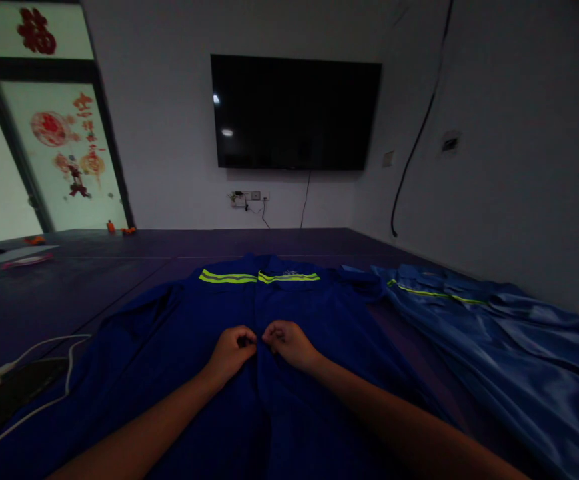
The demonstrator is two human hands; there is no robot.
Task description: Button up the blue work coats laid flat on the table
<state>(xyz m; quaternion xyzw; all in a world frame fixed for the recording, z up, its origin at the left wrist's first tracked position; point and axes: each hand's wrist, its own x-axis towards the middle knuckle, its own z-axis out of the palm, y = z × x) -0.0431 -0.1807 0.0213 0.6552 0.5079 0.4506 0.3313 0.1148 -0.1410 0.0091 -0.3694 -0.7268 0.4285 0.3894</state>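
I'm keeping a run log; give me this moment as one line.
left hand: pinching placket | right hand: pinching placket | dark blue jacket: flat on table | lighter blue jacket: right

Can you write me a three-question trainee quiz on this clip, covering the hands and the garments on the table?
1. True or false: both hands pinch the front opening of the dark blue work jacket with yellow-green reflective stripes.
2. Which lies to the right of that jacket? A) a lighter blue work garment with a thin reflective stripe B) a red towel C) a cardboard box
3. Fill in: on the white wall beyond the table hangs a black ____.

Key:
1. True: the left hand and the right hand meet, fingers curled, at the jacket's centre line.
2. A, the lighter blue work garment.
3. Flat screen.
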